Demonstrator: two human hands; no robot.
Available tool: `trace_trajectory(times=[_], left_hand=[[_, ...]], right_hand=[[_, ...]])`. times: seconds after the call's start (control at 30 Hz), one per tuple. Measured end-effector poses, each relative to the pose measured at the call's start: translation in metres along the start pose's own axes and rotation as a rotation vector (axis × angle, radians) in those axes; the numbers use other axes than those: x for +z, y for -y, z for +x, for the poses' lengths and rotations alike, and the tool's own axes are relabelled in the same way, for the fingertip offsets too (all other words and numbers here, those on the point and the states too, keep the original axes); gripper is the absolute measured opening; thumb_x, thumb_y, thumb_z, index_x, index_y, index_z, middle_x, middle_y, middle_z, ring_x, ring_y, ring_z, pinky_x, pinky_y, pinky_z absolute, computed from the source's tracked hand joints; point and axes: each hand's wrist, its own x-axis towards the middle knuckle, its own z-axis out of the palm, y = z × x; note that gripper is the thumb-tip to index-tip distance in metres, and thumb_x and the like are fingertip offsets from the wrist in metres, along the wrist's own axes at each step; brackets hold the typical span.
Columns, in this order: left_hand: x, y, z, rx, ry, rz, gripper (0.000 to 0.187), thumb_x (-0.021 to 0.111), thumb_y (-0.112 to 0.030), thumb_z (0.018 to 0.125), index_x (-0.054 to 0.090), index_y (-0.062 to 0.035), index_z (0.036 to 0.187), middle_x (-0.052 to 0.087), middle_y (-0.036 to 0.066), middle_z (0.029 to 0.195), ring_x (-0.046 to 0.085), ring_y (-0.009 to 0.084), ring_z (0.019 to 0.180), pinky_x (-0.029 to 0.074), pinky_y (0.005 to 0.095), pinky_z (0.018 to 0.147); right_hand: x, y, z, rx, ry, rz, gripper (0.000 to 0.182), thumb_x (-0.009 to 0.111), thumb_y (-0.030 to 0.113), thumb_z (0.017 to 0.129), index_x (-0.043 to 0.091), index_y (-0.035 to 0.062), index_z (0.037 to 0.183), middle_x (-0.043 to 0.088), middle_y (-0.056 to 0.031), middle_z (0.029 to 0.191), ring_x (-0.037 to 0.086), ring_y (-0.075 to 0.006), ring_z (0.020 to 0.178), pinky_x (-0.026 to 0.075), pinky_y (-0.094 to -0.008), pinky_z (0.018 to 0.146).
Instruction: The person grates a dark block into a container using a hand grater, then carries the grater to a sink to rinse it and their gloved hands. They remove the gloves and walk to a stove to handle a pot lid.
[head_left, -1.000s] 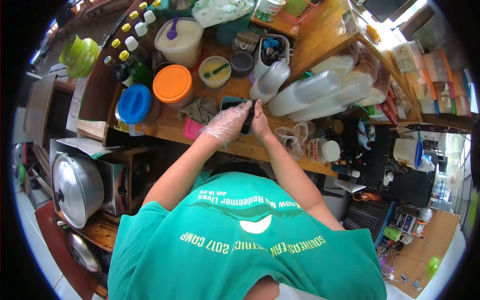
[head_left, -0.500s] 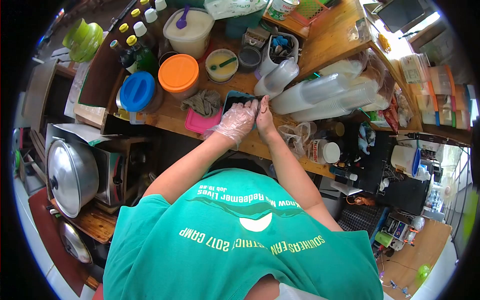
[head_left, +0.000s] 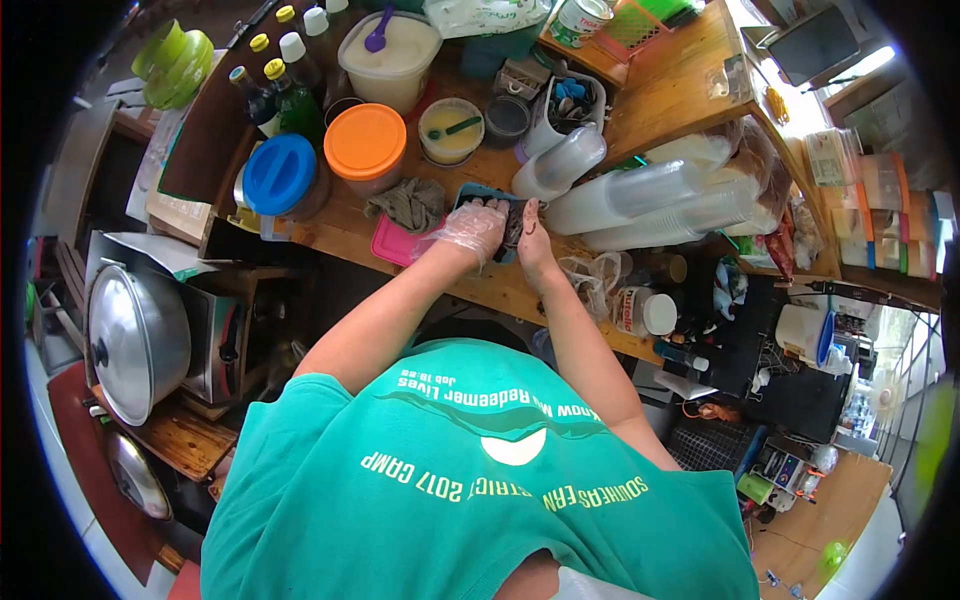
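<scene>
My left hand [head_left: 476, 228] wears a clear plastic glove, and its fingers are curled down in a small blue container [head_left: 482, 187] with dark contents. What those fingers hold is hidden. On the container's right side, my bare right hand [head_left: 535, 243] grips it, with dark smears on the skin; part of its fingers is out of sight. A pink lid [head_left: 392, 243] lies left of the container, below a crumpled grey-green cloth [head_left: 411, 205]. Stacked clear plastic cups [head_left: 625, 195] lie to the right of my hands.
Behind are an orange-lidded tub [head_left: 365, 142], a blue-lidded jar [head_left: 280, 176], a bowl with a green spoon [head_left: 451, 132], a white tub [head_left: 390, 55] and bottles [head_left: 295, 100]. A Nutella jar [head_left: 640, 311] stands right, near the table's front edge. A large metal lid [head_left: 135, 343] is at left.
The view has shifted slightly. My left hand's gloved fingers have moved a little away from my right hand, and more of the dark contents shows between them.
</scene>
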Motion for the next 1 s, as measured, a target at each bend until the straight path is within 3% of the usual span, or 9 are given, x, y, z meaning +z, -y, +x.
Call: trace_trajectory(times=[0.2, 0.33, 0.47, 0.53, 0.57, 0.67, 0.8, 0.93, 1.0], left_hand=[[-0.022, -0.013, -0.010, 0.117, -0.110, -0.122, 0.054, 0.068, -0.005, 0.076, 0.043, 0.0003, 0.124, 0.057, 0.024, 0.122, 0.057, 0.0360, 0.113, 0.049, 0.0427, 0.092], [-0.012, 0.004, -0.006, -0.024, 0.121, -0.079, 0.043, 0.058, -0.008, 0.084, 0.045, 0.0004, 0.124, 0.058, 0.020, 0.122, 0.055, 0.0355, 0.116, 0.048, 0.0427, 0.094], [-0.024, -0.006, -0.026, 0.214, -0.088, -0.298, 0.045, 0.056, -0.005, 0.085, 0.042, -0.0017, 0.128, 0.051, 0.021, 0.130, 0.051, 0.0368, 0.121, 0.046, 0.0440, 0.095], [-0.004, -0.006, -0.022, 0.260, -0.237, -0.370, 0.050, 0.057, -0.002, 0.082, 0.041, -0.0038, 0.130, 0.050, 0.021, 0.132, 0.050, 0.0365, 0.122, 0.045, 0.0435, 0.098], [-0.015, -0.007, -0.022, 0.163, -0.023, -0.440, 0.087, 0.070, 0.006, 0.067, 0.028, -0.0022, 0.143, 0.040, 0.022, 0.143, 0.045, 0.0365, 0.128, 0.041, 0.0400, 0.104], [-0.017, 0.004, -0.020, -0.038, 0.236, -0.281, 0.085, 0.068, 0.006, 0.069, 0.028, -0.0034, 0.144, 0.038, 0.023, 0.144, 0.044, 0.0377, 0.128, 0.040, 0.0400, 0.106], [-0.024, -0.003, -0.028, 0.215, -0.018, -0.375, 0.082, 0.066, 0.007, 0.069, 0.028, 0.0031, 0.141, 0.037, 0.025, 0.144, 0.042, 0.0372, 0.130, 0.039, 0.0405, 0.106], [-0.008, -0.003, -0.027, 0.204, -0.056, -0.404, 0.071, 0.067, 0.003, 0.070, 0.034, 0.0027, 0.133, 0.045, 0.025, 0.135, 0.045, 0.0379, 0.127, 0.042, 0.0417, 0.103], [0.000, 0.008, -0.022, -0.009, 0.134, -0.274, 0.078, 0.059, 0.008, 0.074, 0.027, -0.0019, 0.144, 0.035, 0.024, 0.146, 0.038, 0.0379, 0.133, 0.037, 0.0404, 0.108]], right_hand=[[0.001, 0.001, 0.000, -0.038, -0.063, -0.073, 0.069, 0.023, 0.059, 0.099, 0.056, 0.0033, 0.120, 0.061, -0.0070, 0.118, 0.054, -0.0172, 0.113, 0.039, -0.0307, 0.101], [-0.002, -0.002, -0.001, 0.047, -0.046, -0.059, 0.073, 0.020, 0.061, 0.098, 0.057, 0.0019, 0.119, 0.062, -0.0084, 0.115, 0.058, -0.0177, 0.107, 0.044, -0.0300, 0.096], [-0.004, -0.001, -0.002, 0.036, -0.026, -0.096, 0.067, 0.024, 0.058, 0.100, 0.056, 0.0022, 0.120, 0.060, -0.0067, 0.119, 0.054, -0.0185, 0.112, 0.037, -0.0312, 0.102], [-0.011, -0.009, 0.004, 0.011, -0.065, -0.267, 0.075, 0.019, 0.063, 0.098, 0.058, 0.0018, 0.119, 0.064, -0.0078, 0.113, 0.060, -0.0168, 0.105, 0.045, -0.0295, 0.094], [-0.008, -0.003, 0.000, 0.007, -0.064, -0.269, 0.075, 0.019, 0.063, 0.098, 0.058, 0.0018, 0.119, 0.064, -0.0078, 0.113, 0.060, -0.0168, 0.105, 0.045, -0.0295, 0.094], [0.002, 0.008, -0.007, 0.107, -0.098, -0.186, 0.070, 0.023, 0.059, 0.100, 0.055, 0.0012, 0.122, 0.062, -0.0076, 0.116, 0.054, -0.0178, 0.111, 0.040, -0.0305, 0.098], [-0.002, 0.000, -0.004, 0.032, -0.090, -0.204, 0.074, 0.021, 0.063, 0.098, 0.061, 0.0020, 0.114, 0.065, -0.0073, 0.109, 0.058, -0.0158, 0.101, 0.043, -0.0299, 0.093], [-0.004, -0.004, -0.001, 0.099, -0.190, -0.298, 0.079, 0.019, 0.065, 0.097, 0.065, 0.0009, 0.106, 0.067, -0.0068, 0.099, 0.060, -0.0154, 0.093, 0.045, -0.0293, 0.089], [-0.004, -0.004, -0.003, 0.102, -0.179, -0.247, 0.075, 0.023, 0.064, 0.098, 0.063, 0.0011, 0.109, 0.066, -0.0073, 0.104, 0.059, -0.0160, 0.096, 0.044, -0.0296, 0.089]])
